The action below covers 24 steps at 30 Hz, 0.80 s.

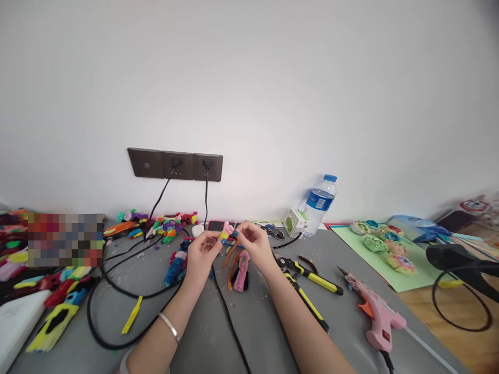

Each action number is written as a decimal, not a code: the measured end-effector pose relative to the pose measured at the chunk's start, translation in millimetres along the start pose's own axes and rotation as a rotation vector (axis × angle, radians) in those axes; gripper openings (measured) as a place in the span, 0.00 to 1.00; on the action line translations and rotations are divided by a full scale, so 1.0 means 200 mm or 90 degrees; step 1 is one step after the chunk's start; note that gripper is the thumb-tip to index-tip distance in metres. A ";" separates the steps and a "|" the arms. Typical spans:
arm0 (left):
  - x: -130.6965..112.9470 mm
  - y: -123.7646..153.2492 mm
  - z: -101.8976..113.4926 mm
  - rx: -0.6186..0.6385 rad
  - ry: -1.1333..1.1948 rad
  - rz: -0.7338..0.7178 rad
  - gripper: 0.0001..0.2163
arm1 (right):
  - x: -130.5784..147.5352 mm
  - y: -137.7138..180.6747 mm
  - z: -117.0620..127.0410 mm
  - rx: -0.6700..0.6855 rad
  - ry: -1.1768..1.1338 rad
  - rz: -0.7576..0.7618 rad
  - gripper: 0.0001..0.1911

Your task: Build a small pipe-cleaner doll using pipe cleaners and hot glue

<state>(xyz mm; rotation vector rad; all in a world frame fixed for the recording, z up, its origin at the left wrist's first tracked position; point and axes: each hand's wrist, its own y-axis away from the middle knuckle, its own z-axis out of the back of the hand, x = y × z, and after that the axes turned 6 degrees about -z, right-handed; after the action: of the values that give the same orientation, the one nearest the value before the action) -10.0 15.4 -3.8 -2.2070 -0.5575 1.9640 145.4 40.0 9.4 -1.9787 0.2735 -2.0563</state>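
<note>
Between fingertips, just above grey table (249,332): small pink/yellow craft piece (226,230) is pinched by left hand (202,252) & right hand (254,243), fingers narrow. Step judged: fine fitting. Steady two-hand pinch is called for next. Pliers (312,278), glue gun (374,311) are laid to the right.

Left of the glue gun (376,311), the tiny piece (226,231) pinched between the left hand (200,254) and right hand (255,246) is too small to identify, farther left a mosaic patch (65,240) hides a bright pile (13,236), and right of it a black object (460,262) is cropped.
</note>
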 end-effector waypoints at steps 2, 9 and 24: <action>0.01 0.00 0.00 0.006 0.003 -0.005 0.09 | 0.00 0.00 0.00 0.005 -0.001 -0.004 0.12; 0.00 0.00 0.00 0.012 0.006 0.004 0.09 | -0.01 0.00 0.01 0.024 -0.006 0.000 0.10; 0.01 0.00 0.01 0.031 -0.009 -0.010 0.08 | -0.02 -0.01 0.01 0.033 -0.009 -0.004 0.11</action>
<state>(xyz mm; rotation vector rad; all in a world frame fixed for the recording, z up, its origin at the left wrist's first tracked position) -11.0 16.1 -5.7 -2.1564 -0.5216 1.9655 147.8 42.7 7.0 -1.9661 0.2099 -2.0307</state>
